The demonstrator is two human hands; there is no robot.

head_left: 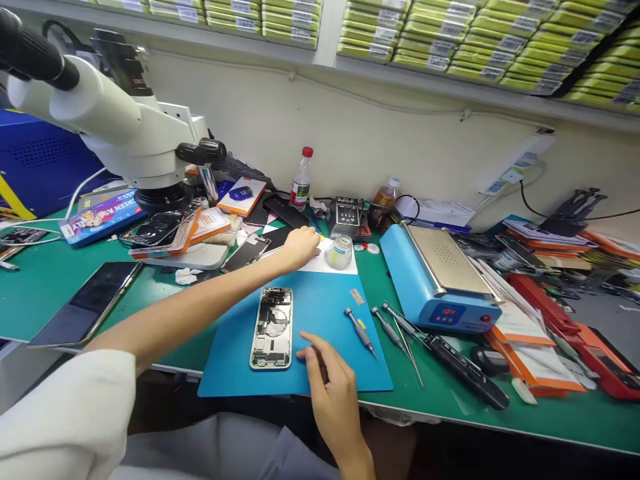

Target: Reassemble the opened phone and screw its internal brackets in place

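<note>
An opened phone (271, 333) lies face up on the blue mat (230, 360), its circuit boards and round coil exposed. My left hand (301, 248) reaches across to the mat's far edge, beside a small glass jar (339, 253). Its fingers are curled downward, and what they hold, if anything, is hidden. Just right of the phone is my right hand (333, 387), fingers bent and apart, holding nothing. A precision screwdriver (361, 333) rests on the mat's right side, with a second screwdriver (387, 328) and tweezers (410, 353) beyond the edge.
A blue heating plate (440, 280) stands at right, near a black pen-like tool (467, 370). At left are a microscope (115, 127) and a dark phone (90, 300). A bottle (301, 183) stands at the back, under a shelf of green boxes (440, 33).
</note>
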